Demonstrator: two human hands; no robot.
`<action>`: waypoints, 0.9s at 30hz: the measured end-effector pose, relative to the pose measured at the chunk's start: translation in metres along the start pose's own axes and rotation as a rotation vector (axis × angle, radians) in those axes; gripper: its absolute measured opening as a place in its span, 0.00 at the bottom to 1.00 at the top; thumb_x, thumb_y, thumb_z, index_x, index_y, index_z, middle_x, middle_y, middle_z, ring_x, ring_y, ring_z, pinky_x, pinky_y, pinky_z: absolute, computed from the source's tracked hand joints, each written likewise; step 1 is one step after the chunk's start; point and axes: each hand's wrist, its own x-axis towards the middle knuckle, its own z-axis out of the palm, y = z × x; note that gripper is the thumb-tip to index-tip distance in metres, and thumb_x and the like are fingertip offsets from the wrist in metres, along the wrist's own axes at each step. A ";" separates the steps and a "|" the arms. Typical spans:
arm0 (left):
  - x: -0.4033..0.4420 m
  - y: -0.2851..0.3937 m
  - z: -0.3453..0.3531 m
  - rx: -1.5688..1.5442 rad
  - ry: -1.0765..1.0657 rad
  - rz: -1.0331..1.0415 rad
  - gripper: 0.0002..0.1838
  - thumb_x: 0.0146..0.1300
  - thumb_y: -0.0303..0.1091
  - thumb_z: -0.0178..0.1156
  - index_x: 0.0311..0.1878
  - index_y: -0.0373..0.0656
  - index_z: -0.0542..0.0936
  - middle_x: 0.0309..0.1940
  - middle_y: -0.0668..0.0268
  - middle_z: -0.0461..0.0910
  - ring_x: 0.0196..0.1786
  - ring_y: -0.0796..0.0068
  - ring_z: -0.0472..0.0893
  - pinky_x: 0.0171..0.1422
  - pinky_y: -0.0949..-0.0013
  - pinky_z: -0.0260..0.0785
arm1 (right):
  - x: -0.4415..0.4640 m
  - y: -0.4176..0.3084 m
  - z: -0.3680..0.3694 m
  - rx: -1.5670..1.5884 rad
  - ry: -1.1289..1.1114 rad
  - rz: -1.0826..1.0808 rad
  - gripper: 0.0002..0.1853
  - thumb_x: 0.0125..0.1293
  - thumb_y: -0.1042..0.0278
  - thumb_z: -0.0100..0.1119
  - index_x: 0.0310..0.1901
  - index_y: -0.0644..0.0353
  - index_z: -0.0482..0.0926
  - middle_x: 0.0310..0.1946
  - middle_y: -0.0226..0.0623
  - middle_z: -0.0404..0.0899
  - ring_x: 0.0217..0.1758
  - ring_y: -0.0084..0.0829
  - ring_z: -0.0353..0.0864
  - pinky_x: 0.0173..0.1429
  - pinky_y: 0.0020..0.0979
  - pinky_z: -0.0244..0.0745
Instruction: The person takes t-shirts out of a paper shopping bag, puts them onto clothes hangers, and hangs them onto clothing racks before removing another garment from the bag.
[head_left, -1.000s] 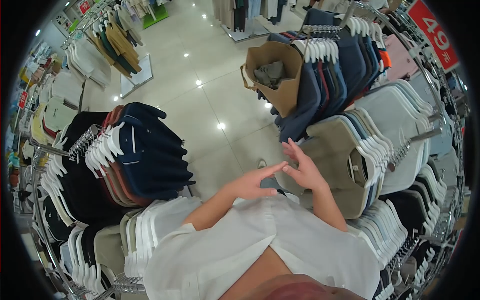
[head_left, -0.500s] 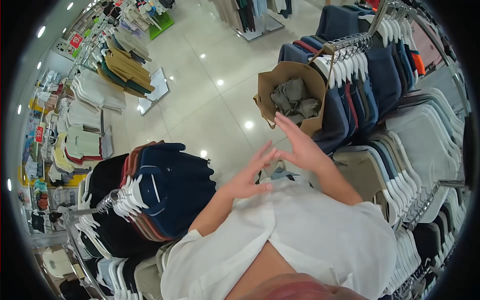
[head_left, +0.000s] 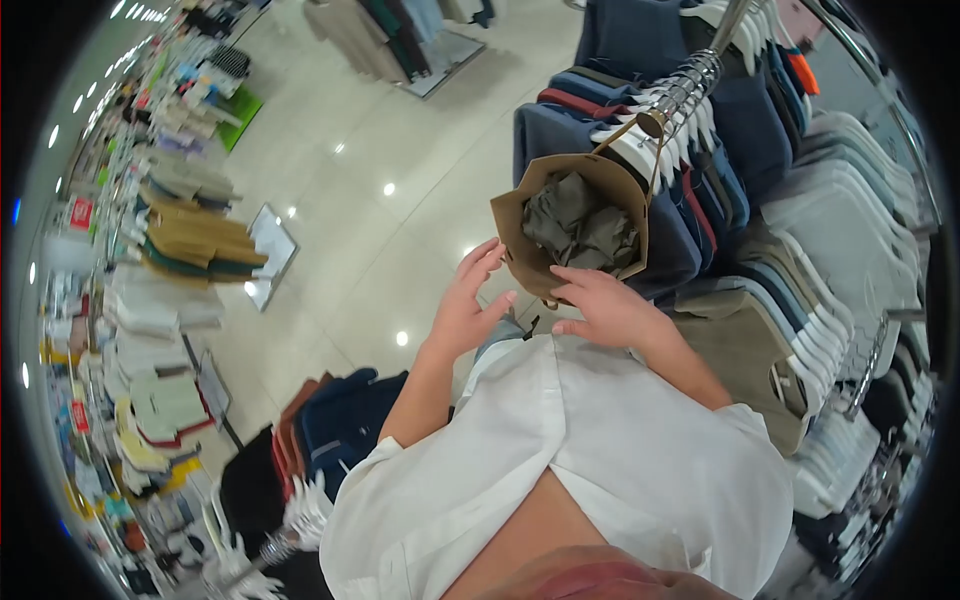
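A brown paper bag (head_left: 516, 235) hangs by its handle from the end of a metal rail (head_left: 652, 123), its mouth facing up. Crumpled dark grey-green cloth (head_left: 580, 222) lies inside it. My left hand (head_left: 468, 305) is beside the bag's left edge with fingers apart, the fingertips close to the paper; whether they touch it cannot be made out. At the bag's near side is my right hand (head_left: 602, 308), fingers spread and nothing held, its fingertips near the rim.
Dark blue garments (head_left: 545, 135) on white hangers flank the bag. Beige shirts (head_left: 735, 345) hang at the right, and navy clothing (head_left: 345, 425) at the lower left. Farther off are a mustard garment rack (head_left: 205, 232) and tiled floor (head_left: 370, 250).
The view has turned toward the bag. My hands have moved apart and forward, from in front of my body to the bag's near and left sides.
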 end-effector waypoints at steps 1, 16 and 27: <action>0.012 -0.003 -0.010 0.032 -0.059 0.019 0.32 0.69 0.33 0.70 0.75 0.45 0.74 0.78 0.60 0.68 0.65 0.62 0.80 0.70 0.58 0.74 | 0.003 -0.006 -0.002 0.022 0.010 0.048 0.37 0.70 0.48 0.69 0.72 0.65 0.72 0.74 0.50 0.73 0.73 0.52 0.74 0.79 0.46 0.66; 0.122 -0.062 -0.060 0.438 -0.684 0.493 0.13 0.66 0.36 0.70 0.53 0.47 0.87 0.64 0.68 0.82 0.52 0.60 0.86 0.56 0.59 0.80 | 0.074 -0.029 0.022 0.032 0.193 0.670 0.37 0.70 0.49 0.68 0.72 0.64 0.72 0.68 0.49 0.78 0.69 0.50 0.78 0.73 0.47 0.71; 0.141 -0.078 -0.058 0.250 -0.682 0.620 0.03 0.65 0.32 0.68 0.41 0.47 0.87 0.46 0.69 0.86 0.45 0.61 0.86 0.48 0.60 0.80 | 0.176 0.033 0.044 -0.291 -0.121 1.121 0.55 0.57 0.55 0.79 0.83 0.58 0.57 0.82 0.55 0.55 0.79 0.57 0.67 0.72 0.51 0.75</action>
